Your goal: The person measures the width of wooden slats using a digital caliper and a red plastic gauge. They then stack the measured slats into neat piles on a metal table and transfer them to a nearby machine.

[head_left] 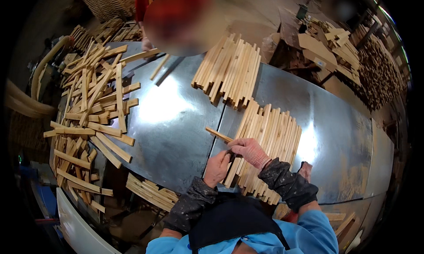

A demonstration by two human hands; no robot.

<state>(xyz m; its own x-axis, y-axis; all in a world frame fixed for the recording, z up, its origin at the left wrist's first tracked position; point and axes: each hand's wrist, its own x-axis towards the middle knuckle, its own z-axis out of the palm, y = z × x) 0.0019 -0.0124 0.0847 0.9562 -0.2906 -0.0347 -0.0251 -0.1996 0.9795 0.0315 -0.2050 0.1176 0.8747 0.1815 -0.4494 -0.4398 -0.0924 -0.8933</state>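
Observation:
My left hand (217, 166) is bare and pinches the near end of a thin wooden slat (218, 134) that sticks out to the left over the metal table (172, 121). My right hand (250, 151), in a pinkish knit glove, grips the same slat from above, beside a flat row of pale wooden slats (269, 135) lying side by side. Dark sleeve covers wrap both forearms. A second row of slats (229, 71) lies farther back on the table.
A loose heap of slats (92, 99) covers the table's left side, with more stacked below its near edge (150, 192). A person in red (176, 11) stands across the table. Piles of wood offcuts (353, 55) fill the right background.

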